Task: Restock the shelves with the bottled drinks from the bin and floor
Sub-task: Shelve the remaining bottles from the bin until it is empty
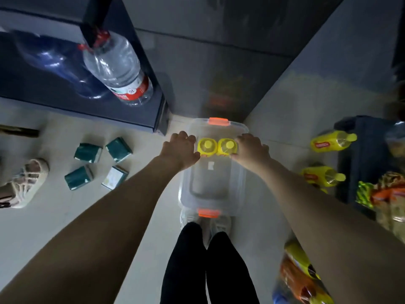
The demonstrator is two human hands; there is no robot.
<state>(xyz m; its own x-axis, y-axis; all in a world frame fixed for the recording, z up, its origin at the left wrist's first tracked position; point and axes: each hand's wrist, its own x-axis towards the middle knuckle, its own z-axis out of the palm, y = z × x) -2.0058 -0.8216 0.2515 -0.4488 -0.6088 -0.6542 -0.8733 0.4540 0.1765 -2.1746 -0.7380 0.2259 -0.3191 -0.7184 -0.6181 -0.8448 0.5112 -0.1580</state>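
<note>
Floor: pale tiles [57, 132] meet a dark wall, and a dark shelf unit [98, 115] at the far left carries a large water bottle [118, 66] with a red label.
Bin: a clear plastic bin [210, 194] with orange latches sits on the floor just ahead of the person's white shoes.
Task bottles: the left yellow bottle [207, 147] and the right yellow bottle [228, 147] stand upright, caps up and touching each other, at the bin's far end.
Left grip: the left grip [182, 150] has fingers and thumb curled round the outer side of the left yellow bottle.
Right grip: the right grip [252, 150] is wrapped round the outer side of the right yellow bottle in the same way.
Floor stock: more yellow bottles [333, 143] lie on their sides at the right, well apart from the bin.
Clutter: green packets [87, 152] lie scattered near the shelf unit, another person's sandalled foot [24, 183] is at the left, and snack packets [390, 194] are piled at the right.
Risk: each bottle is held from one side only, so a smooth one could likely slip or swing on the lift and knock its neighbour over.
Risk: carrying both to the shelf means stepping past the green packets, and a misplaced foot could crush one or cause a stumble.
</note>
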